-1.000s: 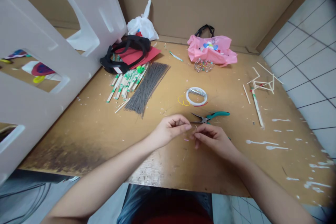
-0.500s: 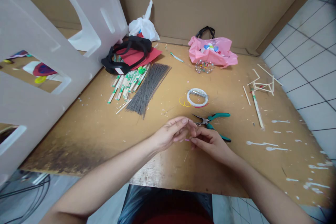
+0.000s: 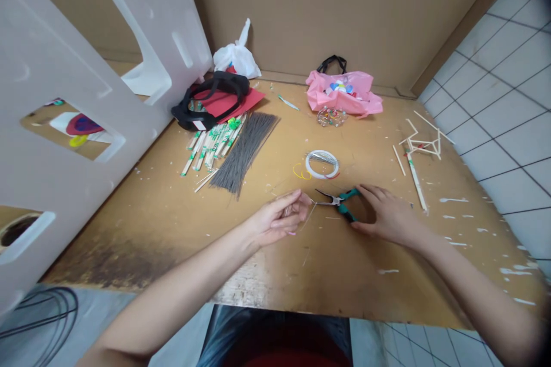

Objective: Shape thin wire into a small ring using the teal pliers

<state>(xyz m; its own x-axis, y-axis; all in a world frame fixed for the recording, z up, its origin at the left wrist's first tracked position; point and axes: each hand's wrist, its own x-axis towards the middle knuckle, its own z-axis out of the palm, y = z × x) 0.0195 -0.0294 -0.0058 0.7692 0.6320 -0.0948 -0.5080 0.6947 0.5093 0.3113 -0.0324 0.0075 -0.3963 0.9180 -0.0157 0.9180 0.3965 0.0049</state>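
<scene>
with the pliers as our clock's hub and 12 o'clock straight ahead, we work from left to right. at 9 o'clock a white plastic panel (image 3: 64,126) leans over the wooden table (image 3: 129,241). our left hand (image 3: 279,218) sits just left of the hub, its fingers curled and pinching a thin wire (image 3: 310,212) against the thumb; the wire's free end points down toward 7 o'clock. at 10 o'clock lie a bundle of wooden sticks (image 3: 210,146) marked with green, and beside them a sheaf of grey wires (image 3: 245,152). at 11 o'clock a black strap (image 3: 206,104) rests on red paper (image 3: 241,97), with a white plastic bag (image 3: 236,57) behind them.

the needle-nose pliers (image 3: 340,200) lie flat on the table, tips toward the left hand but not touching it, jaws nearly closed. a white coil (image 3: 322,165) sits at 12 o'clock, a small yellow wire loop (image 3: 299,172) just left of it. a pink bag (image 3: 342,89) lies further out at 12 o'clock.

our right hand (image 3: 387,212) is at 3 o'clock, fingers spread, tips on the pliers' green handles; we cannot tell if it grips them. a small stick frame (image 3: 424,143) stands at 2 o'clock.
</scene>
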